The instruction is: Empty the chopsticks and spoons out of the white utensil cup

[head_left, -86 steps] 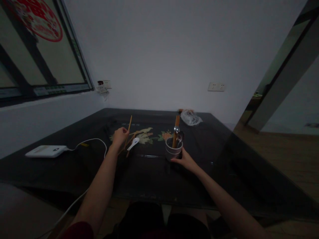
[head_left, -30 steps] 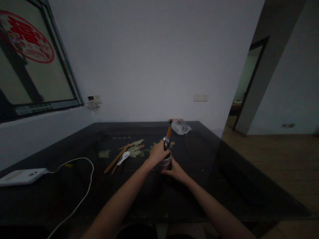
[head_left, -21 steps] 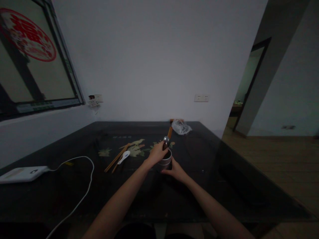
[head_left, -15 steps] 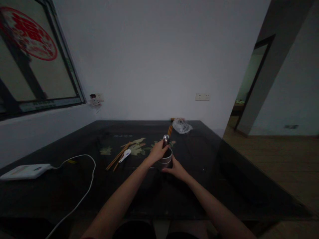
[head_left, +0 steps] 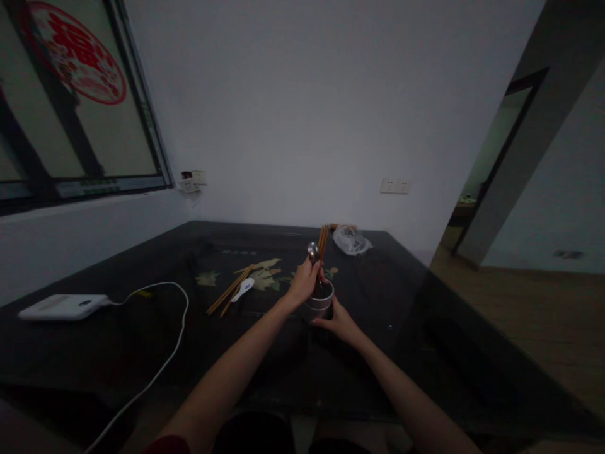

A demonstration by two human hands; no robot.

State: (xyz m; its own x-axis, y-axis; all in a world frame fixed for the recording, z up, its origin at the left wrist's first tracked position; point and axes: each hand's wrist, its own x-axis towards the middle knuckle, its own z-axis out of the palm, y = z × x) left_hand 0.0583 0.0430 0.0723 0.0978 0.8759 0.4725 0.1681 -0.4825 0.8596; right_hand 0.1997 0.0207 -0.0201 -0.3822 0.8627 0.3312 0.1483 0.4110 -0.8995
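Observation:
A white cup (head_left: 319, 304) stands on the dark glass table (head_left: 118, 353). Wooden chopsticks (head_left: 322, 241) and a metal spoon (head_left: 312, 251) stick up out of it. My left hand (head_left: 305, 282) is closed around the chopsticks just above the cup's rim. My right hand (head_left: 339, 323) grips the cup's lower right side. To the left, more loose chopsticks (head_left: 230, 294) and a white ceramic spoon (head_left: 243, 289) lie on the table.
A white device (head_left: 63, 306) with a white cable (head_left: 161, 343) lies at the table's left. A crumpled clear plastic bag (head_left: 350, 239) sits near the far edge by the wall. A window is at the left, a doorway at the right.
My left hand left the loose chopsticks at the left, moved to the cup and closed on the chopsticks standing in it. My right hand has stayed on the cup.

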